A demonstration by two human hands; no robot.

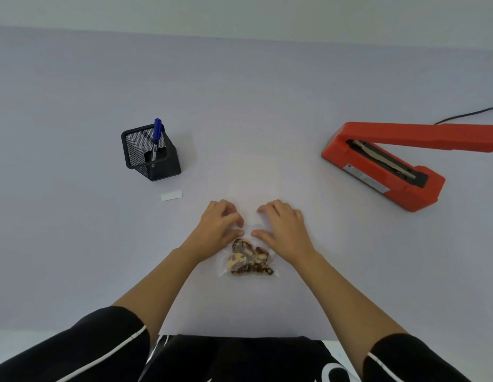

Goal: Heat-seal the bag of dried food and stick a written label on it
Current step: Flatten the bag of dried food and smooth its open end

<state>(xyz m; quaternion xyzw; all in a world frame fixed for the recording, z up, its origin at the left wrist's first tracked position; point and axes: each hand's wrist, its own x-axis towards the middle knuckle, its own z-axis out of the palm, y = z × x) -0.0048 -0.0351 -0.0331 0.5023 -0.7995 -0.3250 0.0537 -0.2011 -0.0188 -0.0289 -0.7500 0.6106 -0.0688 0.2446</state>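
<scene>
- Left hand (220,224) and right hand (281,227) are laid palm-down, fingers bent, on the clear bag (252,188); a pinch cannot be told.
- Dried food (248,259) is gathered at its near end.
- Label (171,195) and pen holder (151,157) are set left, sealer (377,166) right.

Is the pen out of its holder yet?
No, the blue pen stands upright in the black mesh holder, untouched.

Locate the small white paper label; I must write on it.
Head view: the small white paper label lies left of the left hand, just in front of the black mesh pen holder.
</scene>
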